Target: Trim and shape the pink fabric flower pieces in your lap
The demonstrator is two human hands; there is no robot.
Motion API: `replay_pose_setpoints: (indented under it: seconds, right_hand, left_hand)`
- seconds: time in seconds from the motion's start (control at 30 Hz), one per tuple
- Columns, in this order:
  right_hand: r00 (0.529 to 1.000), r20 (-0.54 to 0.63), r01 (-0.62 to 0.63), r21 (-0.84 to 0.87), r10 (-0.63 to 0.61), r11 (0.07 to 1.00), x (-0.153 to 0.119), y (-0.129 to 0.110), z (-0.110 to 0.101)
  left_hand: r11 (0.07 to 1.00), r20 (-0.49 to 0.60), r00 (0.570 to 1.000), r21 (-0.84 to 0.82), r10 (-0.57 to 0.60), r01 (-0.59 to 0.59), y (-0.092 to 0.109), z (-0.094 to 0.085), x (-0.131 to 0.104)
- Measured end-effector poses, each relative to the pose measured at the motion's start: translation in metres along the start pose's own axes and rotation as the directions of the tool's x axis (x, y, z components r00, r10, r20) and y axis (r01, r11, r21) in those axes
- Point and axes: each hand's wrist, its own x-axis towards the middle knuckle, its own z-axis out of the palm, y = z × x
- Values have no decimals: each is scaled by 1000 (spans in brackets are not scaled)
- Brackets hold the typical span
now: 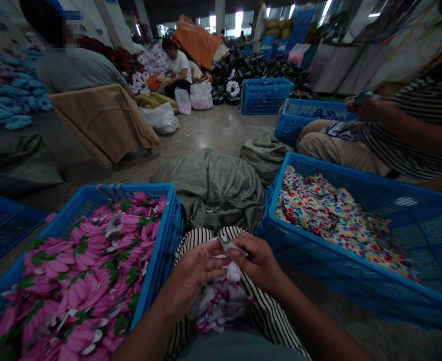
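Over my lap, my right hand (257, 259) pinches a small white and green fabric piece (227, 244) between thumb and fingers. My left hand (200, 264) meets it from the other side, its fingers bent round the piece's edge; part of the piece is hidden behind them. Just below both hands, a heap of white and pink fabric pieces (221, 303) lies between my striped trouser legs. To the left stands a blue crate (170, 193) full of pink petal-shaped fabric pieces (89, 265) with green and white parts.
On the right, another blue crate (318, 238) holds colourful printed fabric pieces (326, 215). A grey-green sack (213, 183) lies ahead of my knees. One person in a striped top (424, 115) sits at right; another sits by a draped brown cloth (104, 120) at left.
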Motion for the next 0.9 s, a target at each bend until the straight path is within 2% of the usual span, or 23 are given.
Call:
replay_pose_setpoints:
  seconds: [0.07, 0.1, 0.13, 0.23, 0.3, 0.47, 0.57, 0.63, 0.73, 0.83, 0.9]
  right_hand:
    - [971, 199, 148, -66, -132, 987, -3, -5, 3]
    - [959, 240, 164, -39, -150, 986, -5, -6, 4]
    - [964, 228, 141, 4, -138, 990, -6, -5, 3]
    - [998, 53, -35, 142, 27, 989, -11, 2, -5]
    - [989, -12, -141, 191, 146, 971, -13, 9, -11]
    - [932, 44, -353, 335, 359, 874, -14, 19, -9]
    - [905, 67, -402, 459, 420, 792, -13, 19, -3]
    - [913, 40, -377, 460, 405, 804, -13, 17, -3]
    - [940, -60, -297, 344, 336, 891, -14, 11, -6]
    - [967, -119, -203, 173, 225, 964, -16, 3, -10]
    - [988, -90, -117, 72, 124, 990, -18, -3, -10]
  left_hand:
    - [978, 3, 996, -189, -87, 86, -11, 14, 3]
    - [963, -35, 993, -249, -112, 100, -15, 18, 5]
    - [953, -81, 989, -286, -124, 96, -18, 21, 7]
    - [949, -162, 980, -308, -113, 59, -19, 21, 9]
    - [955, -186, 979, -296, -85, 27, -15, 19, 7]
    - [948, -158, 985, -319, -69, 15, -7, 19, 1]
    - [929, -169, 982, -370, -89, 21, -4, 17, 1]
    - [919, -225, 969, -394, -103, 6, -3, 16, 2]
    - [930, -297, 949, -367, -106, -10, -5, 16, 4]
    - [949, -271, 957, -316, -103, 12, -7, 17, 6]
    - [949, -240, 964, -313, -111, 32, -7, 19, 7]
